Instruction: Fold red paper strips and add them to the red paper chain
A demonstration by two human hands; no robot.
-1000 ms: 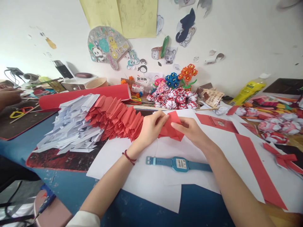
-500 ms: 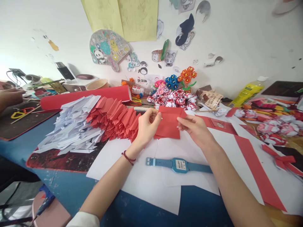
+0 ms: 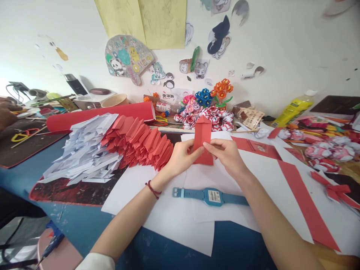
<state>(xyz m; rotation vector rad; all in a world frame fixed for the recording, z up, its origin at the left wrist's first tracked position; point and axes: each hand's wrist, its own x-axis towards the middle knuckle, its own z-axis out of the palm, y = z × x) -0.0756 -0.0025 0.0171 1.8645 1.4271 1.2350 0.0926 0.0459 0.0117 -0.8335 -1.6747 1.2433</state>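
The left hand [image 3: 182,156] and right hand [image 3: 228,154] pinch a folded strip of red paper [image 3: 203,132] from opposite sides, thumbs close together on its face, neither hand clearly nearer. Its long axis runs away from the person, pointed end toward the wall [image 3: 281,41], above white sheets [image 3: 180,221] and beyond the blue watch [image 3: 213,197].

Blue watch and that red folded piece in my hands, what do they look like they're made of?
Red folded piece: paper, smooth and matte, judging by its straight creases and thin, crisp edges.
Blue watch: probably rubber or plastic with a dull finish, since its strap is evenly coloured with no visible weave; I can't tell which.
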